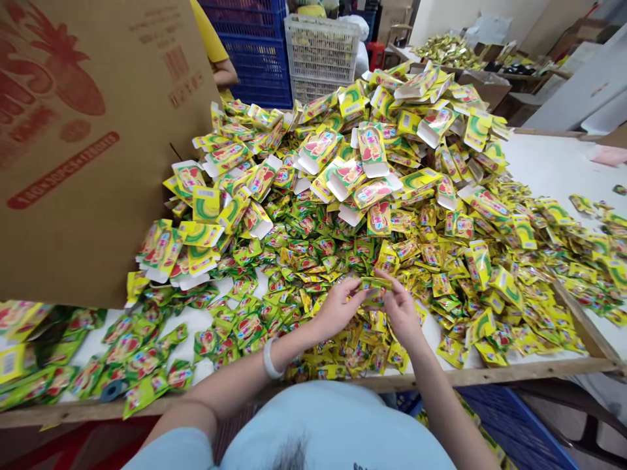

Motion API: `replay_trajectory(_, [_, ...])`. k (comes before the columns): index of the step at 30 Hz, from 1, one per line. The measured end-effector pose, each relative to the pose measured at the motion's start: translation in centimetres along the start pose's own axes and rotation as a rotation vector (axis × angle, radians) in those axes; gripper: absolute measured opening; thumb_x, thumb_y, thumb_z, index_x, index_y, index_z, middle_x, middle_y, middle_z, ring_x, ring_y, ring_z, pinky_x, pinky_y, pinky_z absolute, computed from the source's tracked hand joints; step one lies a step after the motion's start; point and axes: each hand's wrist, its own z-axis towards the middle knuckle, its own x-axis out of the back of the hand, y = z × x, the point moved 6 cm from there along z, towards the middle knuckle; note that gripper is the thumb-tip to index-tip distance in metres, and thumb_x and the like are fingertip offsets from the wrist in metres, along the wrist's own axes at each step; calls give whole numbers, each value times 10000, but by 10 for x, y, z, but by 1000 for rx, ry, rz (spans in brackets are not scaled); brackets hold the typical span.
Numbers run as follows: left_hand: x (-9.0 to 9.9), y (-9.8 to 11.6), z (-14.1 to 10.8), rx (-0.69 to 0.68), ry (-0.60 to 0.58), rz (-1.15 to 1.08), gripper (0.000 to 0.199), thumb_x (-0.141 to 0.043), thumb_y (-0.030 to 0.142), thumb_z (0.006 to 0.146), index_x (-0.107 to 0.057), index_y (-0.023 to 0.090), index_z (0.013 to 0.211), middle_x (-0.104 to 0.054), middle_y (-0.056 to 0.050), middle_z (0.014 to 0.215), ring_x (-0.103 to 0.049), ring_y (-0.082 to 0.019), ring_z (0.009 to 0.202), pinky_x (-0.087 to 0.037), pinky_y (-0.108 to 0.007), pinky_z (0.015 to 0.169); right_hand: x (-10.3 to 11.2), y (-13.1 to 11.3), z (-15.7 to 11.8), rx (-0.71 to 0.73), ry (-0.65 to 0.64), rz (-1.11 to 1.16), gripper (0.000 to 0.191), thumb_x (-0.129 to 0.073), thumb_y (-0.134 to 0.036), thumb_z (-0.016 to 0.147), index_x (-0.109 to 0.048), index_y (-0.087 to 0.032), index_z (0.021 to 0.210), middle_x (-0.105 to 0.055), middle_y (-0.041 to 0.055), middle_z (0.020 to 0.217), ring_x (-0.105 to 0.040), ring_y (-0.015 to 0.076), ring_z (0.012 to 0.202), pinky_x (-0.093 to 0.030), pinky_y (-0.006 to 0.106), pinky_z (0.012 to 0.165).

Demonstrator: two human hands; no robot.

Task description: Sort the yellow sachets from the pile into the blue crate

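Packaging in yellow and green, a box or a packet, we cannot tell which, is hanging just beyond the table's wooden rail. Our left hand is pinching one end and our right hand is gripping the other, fingers curling in from both sides, probably because something so small is needing steadying at each end. Yellow packets are lying right up against the rail, likely for an easy reach; green packets are spreading along its left half. Farther beyond the rail, small boxes are heaping up, many showing open flaps, perhaps to be leaving the near space for packets. Above the rail's left end, a big carton is standing upright, partly hiding a person's yellow sleeve. Below its right half, a blue crate is holding more packets.
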Motion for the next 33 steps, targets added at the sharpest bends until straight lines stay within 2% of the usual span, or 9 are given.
replay_trajectory(4, [0,42,52,-254,-27,537,396,-457,450,990,-669,120,1052,-614,-159,1131,-594,-271,1090,-480,-388,961,32,12,-4,-174,236,300,279,-737,-433,811,-649,-189,915,-671,0,757,-580,108,507,-511,233,442])
replay_trajectory(8, [18,67,135,23,264,922,682,-496,554,948,-442,26,1375,-625,-248,1121,-640,-365,1059,-478,-437,909,56,15,-6,-146,402,355,288,-789,-394,766,-590,-187,752,-579,-57,655,-511,67,436,-444,191,377])
replay_trajectory(12, [4,75,175,42,197,1021,790,-703,416,860,-347,20,1444,-598,-287,1194,-617,-399,1134,-462,-425,939,51,13,-11,-174,291,282,282,-750,-428,802,-599,-190,795,-564,-50,602,-516,90,426,-421,199,348])
replay_trajectory(17, [10,54,131,-10,109,842,764,-742,250,792,-364,81,1434,-617,-221,1225,-636,-370,1107,-476,-453,954,66,1,-18,-149,330,289,271,-751,-421,805,-608,-190,819,-590,-34,668,-526,87,426,-481,226,389])
replay_trajectory(21, [6,24,68,47,-201,239,418,-686,337,810,-564,143,1159,-678,-112,1104,-665,-277,1001,-527,-404,893,76,-30,-14,19,450,238,231,-732,-393,828,-604,-203,859,-576,-25,690,-528,92,441,-510,237,417])
replay_trajectory(23, [-6,17,37,95,-363,-71,401,-654,371,836,-551,152,1156,-690,-102,1061,-677,-247,950,-547,-382,851,70,-49,-9,147,480,176,180,-709,-358,851,-622,-211,906,-599,7,813,-550,91,478,-512,237,424])
replay_trajectory(25, [-15,15,14,121,-404,-226,459,-682,385,821,-528,165,1193,-690,-100,1049,-678,-240,929,-556,-378,827,58,-66,-4,280,471,45,132,-685,-309,868,-651,-227,966,-605,44,956,-606,114,575,-530,251,461])
replay_trajectory(29, [-13,16,-6,110,-279,-153,664,-800,305,713,-480,181,1282,-647,-98,1146,-644,-257,1021,-527,-401,910,34,-83,-4,493,280,-350,152,-647,-215,881,-693,-260,1019,-638,70,973,-670,207,876,-595,342,731])
replay_trajectory(33, [-8,12,-13,139,-306,-66,763,-745,305,775,-339,210,1414,-637,-91,1170,-643,-247,1035,-517,-398,920,27,-78,-10,440,-64,-491,185,-567,-210,941,-686,-261,1074,-652,65,967,-674,195,900,-579,313,772])
